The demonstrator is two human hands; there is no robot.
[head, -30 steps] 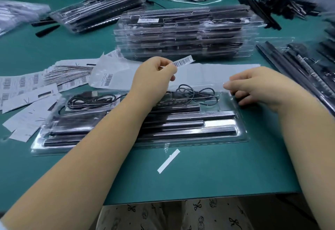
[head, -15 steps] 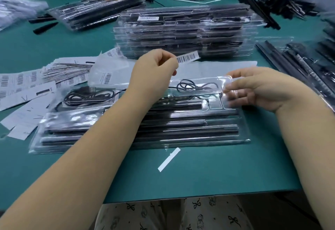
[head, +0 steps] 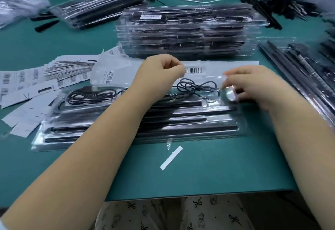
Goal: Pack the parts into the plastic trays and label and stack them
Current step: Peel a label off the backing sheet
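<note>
A clear plastic tray lies in front of me on the green table, filled with long black bars and coiled black cables. My left hand pinches a white barcode label above the tray's far edge. My right hand holds the tray's far right corner, fingers curled on the plastic. Behind it stands a stack of packed trays with a label on top.
Sheets of barcode labels lie at the left. A white backing strip lies near the table's front edge. Loose black bars lie at the right, another packed tray at the back left, white cables behind.
My left hand has lowered the label toward the tray's far edge. My right hand has shifted left along the tray's corner, which is lifted slightly.
</note>
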